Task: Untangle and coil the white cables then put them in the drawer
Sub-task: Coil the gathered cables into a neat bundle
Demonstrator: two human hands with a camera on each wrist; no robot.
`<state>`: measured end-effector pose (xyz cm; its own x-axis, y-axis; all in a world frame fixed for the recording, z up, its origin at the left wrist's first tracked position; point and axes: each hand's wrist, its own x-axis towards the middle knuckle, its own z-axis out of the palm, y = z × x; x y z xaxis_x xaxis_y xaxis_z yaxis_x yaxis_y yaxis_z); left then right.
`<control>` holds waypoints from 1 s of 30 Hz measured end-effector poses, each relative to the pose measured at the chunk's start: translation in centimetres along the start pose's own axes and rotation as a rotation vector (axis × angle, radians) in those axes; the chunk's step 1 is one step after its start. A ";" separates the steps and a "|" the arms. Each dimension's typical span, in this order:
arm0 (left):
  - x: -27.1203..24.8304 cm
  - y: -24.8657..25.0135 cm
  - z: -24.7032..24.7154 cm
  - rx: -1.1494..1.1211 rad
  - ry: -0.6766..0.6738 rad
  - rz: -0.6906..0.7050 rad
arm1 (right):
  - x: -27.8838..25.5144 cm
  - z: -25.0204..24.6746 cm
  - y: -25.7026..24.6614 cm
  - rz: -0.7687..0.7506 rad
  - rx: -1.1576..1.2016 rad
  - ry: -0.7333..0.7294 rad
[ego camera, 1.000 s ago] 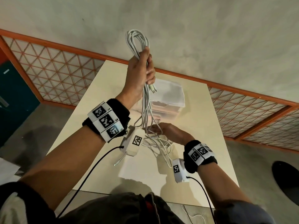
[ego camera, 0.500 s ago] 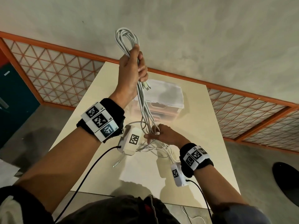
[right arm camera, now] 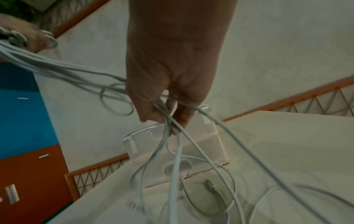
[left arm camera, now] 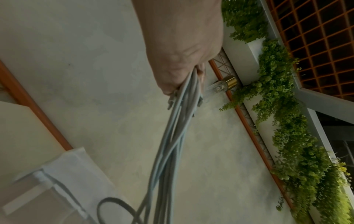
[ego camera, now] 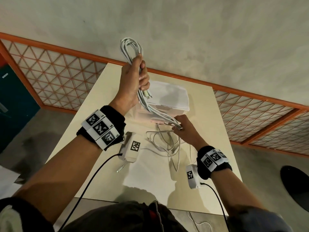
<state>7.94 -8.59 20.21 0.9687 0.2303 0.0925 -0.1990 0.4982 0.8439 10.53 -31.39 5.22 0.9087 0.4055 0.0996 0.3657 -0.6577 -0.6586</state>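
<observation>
My left hand (ego camera: 137, 81) is raised above the table and grips a bundle of looped white cables (ego camera: 131, 47), with plug ends sticking out below the fist. The strands (left arm camera: 178, 121) run down to my right hand (ego camera: 179, 127), which pinches them (right arm camera: 166, 119) low in front of the clear drawer box (ego camera: 168, 99). More white cable (ego camera: 165, 144) lies tangled on the cream table (ego camera: 103, 101) under the right hand. One loose plug end (ego camera: 119, 170) lies near the front. The drawer box (right arm camera: 172, 151) looks closed.
The table stands against a wall with an orange-framed lattice rail (ego camera: 58, 77). A blue and orange cabinet (right arm camera: 23, 128) is to the left. A dark round object (ego camera: 296, 183) lies on the floor to the right. Black leads run from both wrist units.
My left hand has swung left and a little lower with the bundle. My right hand has slid right and up along the strands, drawing them slanted toward the drawer box.
</observation>
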 end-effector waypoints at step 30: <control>0.6 2.8 -0.3 -0.250 -0.090 -0.010 | -1.0 -3.5 4.1 0.651 -0.243 0.393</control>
<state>7.87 -6.77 22.48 0.9778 0.1551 0.1411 -0.2095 0.6936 0.6892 11.87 -36.67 5.03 0.9429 -0.3312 0.0364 -0.2700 -0.8236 -0.4987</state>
